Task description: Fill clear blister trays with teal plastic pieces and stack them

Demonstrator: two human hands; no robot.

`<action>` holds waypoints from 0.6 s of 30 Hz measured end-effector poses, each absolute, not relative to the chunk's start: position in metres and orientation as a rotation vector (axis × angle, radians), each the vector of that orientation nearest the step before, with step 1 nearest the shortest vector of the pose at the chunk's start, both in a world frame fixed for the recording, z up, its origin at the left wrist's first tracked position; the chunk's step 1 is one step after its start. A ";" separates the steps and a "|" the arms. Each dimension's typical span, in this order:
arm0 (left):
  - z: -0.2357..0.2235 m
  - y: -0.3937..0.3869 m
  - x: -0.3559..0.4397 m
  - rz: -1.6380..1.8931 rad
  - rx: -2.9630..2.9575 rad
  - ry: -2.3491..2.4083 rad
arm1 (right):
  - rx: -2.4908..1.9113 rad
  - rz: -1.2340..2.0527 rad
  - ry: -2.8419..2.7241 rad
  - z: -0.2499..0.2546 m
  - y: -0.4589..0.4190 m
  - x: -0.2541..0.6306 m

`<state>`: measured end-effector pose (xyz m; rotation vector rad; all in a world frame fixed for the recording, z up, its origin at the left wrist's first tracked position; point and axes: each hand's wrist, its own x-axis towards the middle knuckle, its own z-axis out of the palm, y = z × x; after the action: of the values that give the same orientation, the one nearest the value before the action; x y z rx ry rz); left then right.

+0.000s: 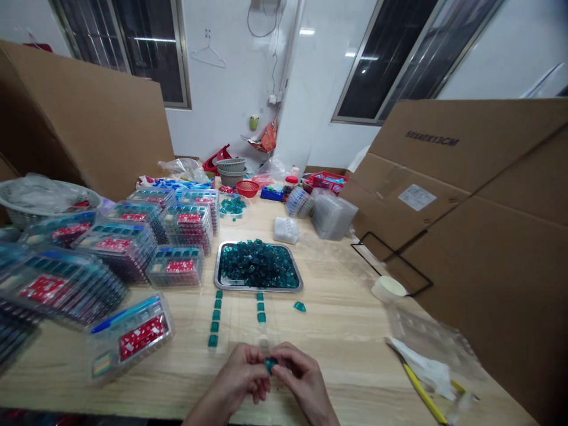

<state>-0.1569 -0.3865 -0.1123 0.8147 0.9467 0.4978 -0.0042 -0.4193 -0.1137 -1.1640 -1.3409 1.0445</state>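
Near the front edge of the table, my left hand and my right hand meet around a small teal translucent piece. Fingertips of both hands pinch it, covering part of its shape. Just beyond them, one column of teal square pieces runs away from me on the left. A shorter column of similar pieces lies to its right, in line with my hands. Farther off, a metal tray holds a heap of teal pieces. One loose teal piece rests right of the columns.
Stacks of clear plastic cases with red cards fill the left side. A single case lies closer. At right are a yellow-handled tool, a tape roll and a cardboard box. Baskets stand at the back.
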 end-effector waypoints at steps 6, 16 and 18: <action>-0.116 -0.378 -0.160 0.747 1.598 1.288 | -1.426 0.850 -1.436 -0.124 -0.388 0.006; -0.143 -0.380 -0.160 0.648 1.768 1.314 | -1.418 0.616 -1.840 -0.127 -0.368 -0.012; -0.145 -0.379 -0.161 0.637 1.733 1.307 | -1.425 0.682 -1.788 -0.126 -0.365 0.000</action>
<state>-0.1614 -0.3789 -0.1446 1.7330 1.3071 0.6373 -0.0002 -0.3647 -0.1262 -1.4248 -1.7883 0.6817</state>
